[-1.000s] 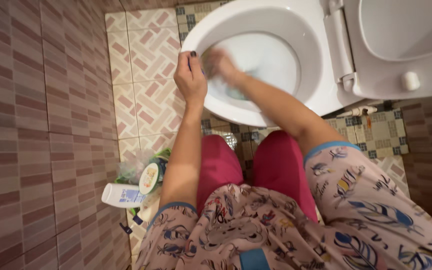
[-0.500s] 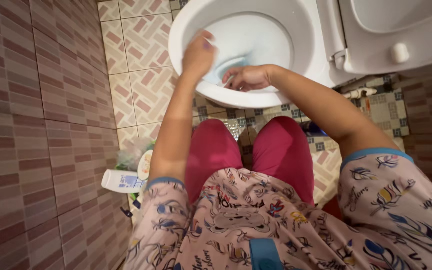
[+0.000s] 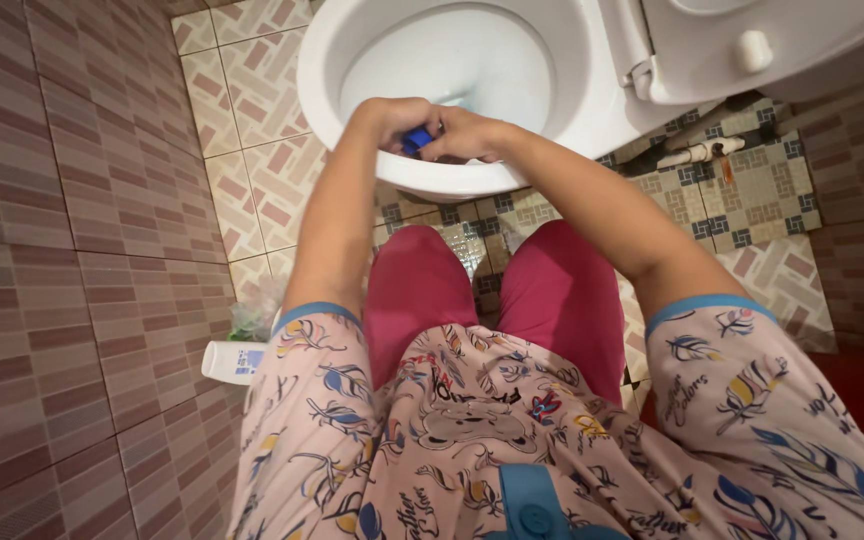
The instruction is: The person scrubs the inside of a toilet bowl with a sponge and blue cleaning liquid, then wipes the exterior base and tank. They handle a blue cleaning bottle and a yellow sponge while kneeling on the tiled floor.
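A white toilet bowl [image 3: 562, 100] with its seat raised stands in front of me on the tiled floor. My left hand [image 3: 392, 118] and my right hand [image 3: 467, 135] meet over the bowl's near rim. Between them sits a small blue object [image 3: 417, 139], gripped by fingers of both hands. Most of that object is hidden, so its kind is unclear. My knees in red trousers [image 3: 492, 300] are just below the bowl.
A tiled wall [image 3: 62, 250] runs along the left. At its foot lie a white bottle [image 3: 232, 361] and a clear plastic bag [image 3: 252, 318]. A white pipe [image 3: 697, 152] runs behind the toilet base on the right.
My left hand has come down from the bowl's left rim to join the right hand at the near rim. A blue object now shows between them. The view has shifted right.
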